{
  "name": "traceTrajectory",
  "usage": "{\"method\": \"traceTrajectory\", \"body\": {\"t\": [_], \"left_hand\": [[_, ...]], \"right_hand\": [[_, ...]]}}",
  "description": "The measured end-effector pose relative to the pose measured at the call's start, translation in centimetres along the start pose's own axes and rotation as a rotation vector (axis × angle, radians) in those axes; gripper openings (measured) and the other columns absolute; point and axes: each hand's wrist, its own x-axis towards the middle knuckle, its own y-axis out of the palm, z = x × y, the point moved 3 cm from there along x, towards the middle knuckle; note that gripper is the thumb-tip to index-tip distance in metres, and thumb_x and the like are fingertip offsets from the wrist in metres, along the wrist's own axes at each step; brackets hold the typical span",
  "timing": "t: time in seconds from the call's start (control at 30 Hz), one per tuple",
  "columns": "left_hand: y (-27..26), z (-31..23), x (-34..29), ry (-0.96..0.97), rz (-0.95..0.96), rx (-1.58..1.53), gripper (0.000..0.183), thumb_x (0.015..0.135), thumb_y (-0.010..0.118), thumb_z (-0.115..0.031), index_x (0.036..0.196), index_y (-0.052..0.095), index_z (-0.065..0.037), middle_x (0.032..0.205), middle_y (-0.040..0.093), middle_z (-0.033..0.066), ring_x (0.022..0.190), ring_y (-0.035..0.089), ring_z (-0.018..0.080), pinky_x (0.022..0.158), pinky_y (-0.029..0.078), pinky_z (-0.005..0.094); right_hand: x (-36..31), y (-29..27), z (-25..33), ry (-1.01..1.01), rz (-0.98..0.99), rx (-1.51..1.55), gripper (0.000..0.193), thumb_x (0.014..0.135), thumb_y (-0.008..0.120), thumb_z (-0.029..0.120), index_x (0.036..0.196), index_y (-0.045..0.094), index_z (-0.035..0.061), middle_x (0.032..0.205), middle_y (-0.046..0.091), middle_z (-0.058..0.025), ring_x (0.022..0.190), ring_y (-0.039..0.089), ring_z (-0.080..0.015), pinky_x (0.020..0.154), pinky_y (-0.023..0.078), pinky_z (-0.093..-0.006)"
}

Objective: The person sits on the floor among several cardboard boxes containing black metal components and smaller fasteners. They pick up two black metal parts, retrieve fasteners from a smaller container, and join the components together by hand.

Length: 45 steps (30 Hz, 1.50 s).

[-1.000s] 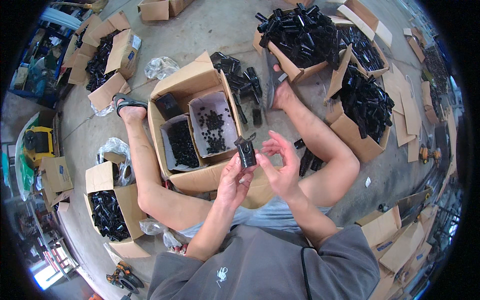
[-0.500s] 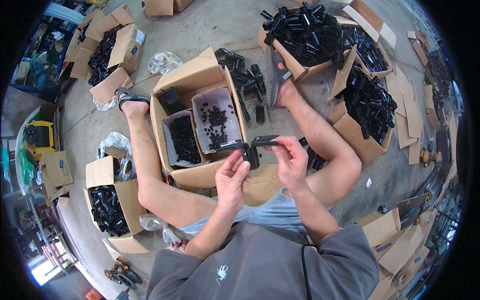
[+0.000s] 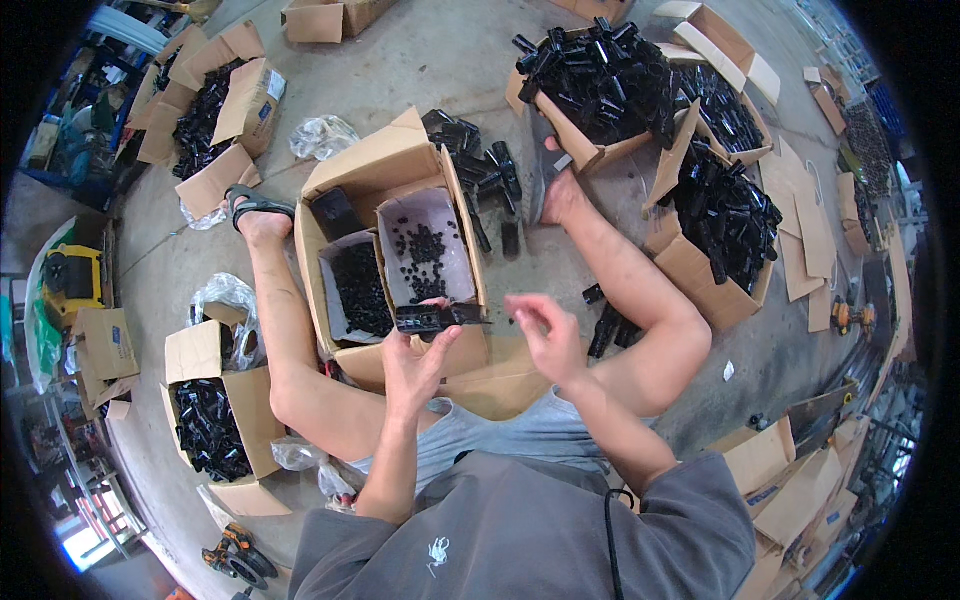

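Observation:
My left hand (image 3: 418, 365) grips a glossy black plastic part (image 3: 428, 318), held level over the near side of a big open carton (image 3: 370, 170). Its exact kind is hard to make out. To the right of it, and apart from it, my right hand (image 3: 550, 342) is raised with thumb and forefinger curled close together; a tiny dark speck shows at the fingertips, too small to name. Inside the carton, one lined box (image 3: 385, 215) has small black pieces (image 3: 425, 250) scattered in it, and a second box is densely filled with small black pieces (image 3: 360, 285).
Cartons heaped with black plastic parts stand at the right (image 3: 730, 215), far right (image 3: 600, 80), far left (image 3: 210, 110) and near left (image 3: 210, 425). Loose black parts (image 3: 490, 170) lie beside the middle carton. My bare legs (image 3: 640, 260) stretch around it. Flattened cardboard (image 3: 800, 215) lies at right.
My left hand has moved left, turning the black part level. My right hand has let go of the black part and drawn away slightly, its fingers now curled.

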Motion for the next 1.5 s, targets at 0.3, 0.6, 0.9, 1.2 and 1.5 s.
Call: {"method": "traceTrajectory", "body": {"t": [0.3,0.6,0.9,1.2,1.5], "left_hand": [[-3.7,-1.3,-0.9,-0.038,-0.105,0.155,0.039,0.083,0.08,-0.005,0.12,0.066,-0.003,0.115,0.07,0.0101,0.112,0.063,0.0195,0.1,0.048,0.0327],[-2.9,1.1,-0.8,-0.036,-0.101,-0.528,0.064,0.097,0.069,-0.028,0.147,0.042,0.001,0.127,0.065,0.0159,0.113,0.062,0.019,0.105,0.047,0.0347],[0.0,3.5,0.9,-0.318,0.08,-0.815,0.066,0.097,0.065,-0.04,0.146,0.044,-0.001,0.127,0.065,0.0126,0.108,0.066,0.0201,0.098,0.053,0.0352],[1.0,3.2,0.2,-0.376,0.095,-0.916,0.052,0.093,0.073,-0.03,0.134,0.058,-0.002,0.124,0.068,0.0117,0.108,0.068,0.019,0.098,0.054,0.0339],[-1.1,3.3,-0.5,-0.343,0.051,-0.883,0.046,0.093,0.074,-0.02,0.131,0.06,0.0,0.119,0.071,0.0105,0.106,0.068,0.0153,0.097,0.054,0.031]], "right_hand": [[9.3,2.3,-9.0,0.266,0.152,-0.581,0.029,0.095,0.064,0.021,0.118,0.062,0.0031,0.113,0.069,-0.0199,0.104,0.068,-0.0379,0.085,0.055,-0.0467],[11.5,6.4,-13.2,0.168,-0.011,-0.707,0.023,0.096,0.06,0.023,0.109,0.066,0.005,0.106,0.07,-0.0194,0.091,0.071,-0.0384,0.076,0.057,-0.0488],[1.0,1.1,1.0,-0.157,-0.115,-0.16,0.028,0.079,0.072,-0.005,0.107,0.072,-0.0014,0.098,0.073,-0.0171,0.083,0.072,-0.0283,0.071,0.058,-0.031],[-0.7,1.3,2.4,-0.684,0.036,-0.314,0.043,0.066,0.078,-0.006,0.108,0.072,0.0,0.106,0.072,-0.0156,0.082,0.072,-0.0282,0.069,0.059,-0.0345],[-1.1,3.0,2.3,-0.752,0.153,-0.357,0.044,0.068,0.074,-0.008,0.111,0.072,0.0003,0.105,0.071,-0.0149,0.082,0.072,-0.0282,0.069,0.06,-0.0354]]}}
